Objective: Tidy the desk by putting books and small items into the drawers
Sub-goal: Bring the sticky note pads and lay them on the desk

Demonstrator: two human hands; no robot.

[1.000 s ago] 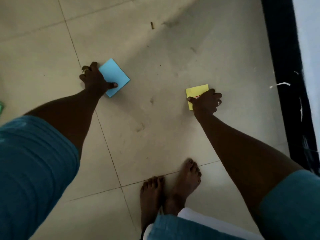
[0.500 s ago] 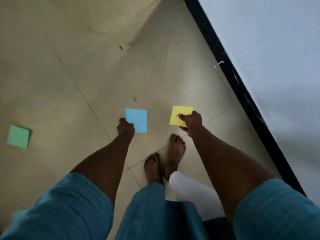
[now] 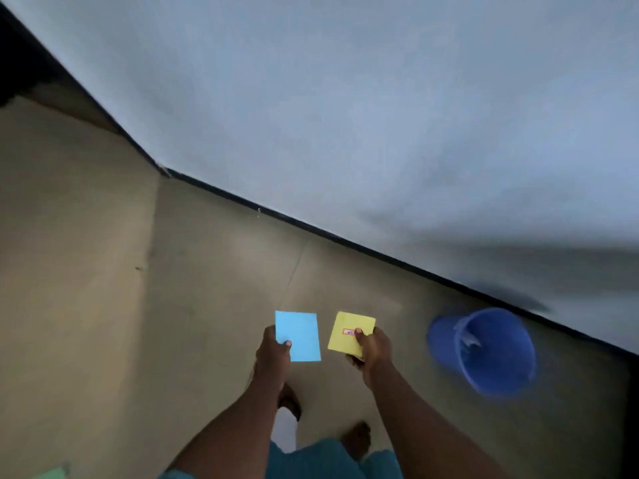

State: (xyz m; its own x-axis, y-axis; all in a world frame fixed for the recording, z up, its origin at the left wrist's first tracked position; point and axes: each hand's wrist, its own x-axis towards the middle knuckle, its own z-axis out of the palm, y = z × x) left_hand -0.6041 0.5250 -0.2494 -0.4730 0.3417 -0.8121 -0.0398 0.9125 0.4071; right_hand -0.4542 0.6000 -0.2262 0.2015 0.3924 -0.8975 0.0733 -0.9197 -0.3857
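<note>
Nearest, at the bottom edge, a green pad (image 3: pixel 52 473) lies on the floor (image 3: pixel 86 305), well left of the person's bare feet. Above them both arms reach forward. The left hand (image 3: pixel 273 354) holds a blue pad (image 3: pixel 299 335) by its lower left corner, fingers (image 3: pixel 285 344) pinching it with the thumb on top. Just beside it, not touching, the right hand (image 3: pixel 373 347) holds a yellow pad (image 3: pixel 347 333) by its lower right corner, the thumb pressed next to a small red label. Both pads are in the air, faces up.

They look like thin paper blocks: light, a little bendy, with nothing fragile about them. A corner pinch should carry them, though a grip along a whole edge would probably keep loose sheets from fanning.

Further right a blue bucket (image 3: pixel 484 350) lies tipped on the floor, blurred. Beyond it a dark skirting (image 3: pixel 311 229) runs under a pale wall (image 3: pixel 380 115). No table or drawers are in view, so the pads have yet to be stowed.
</note>
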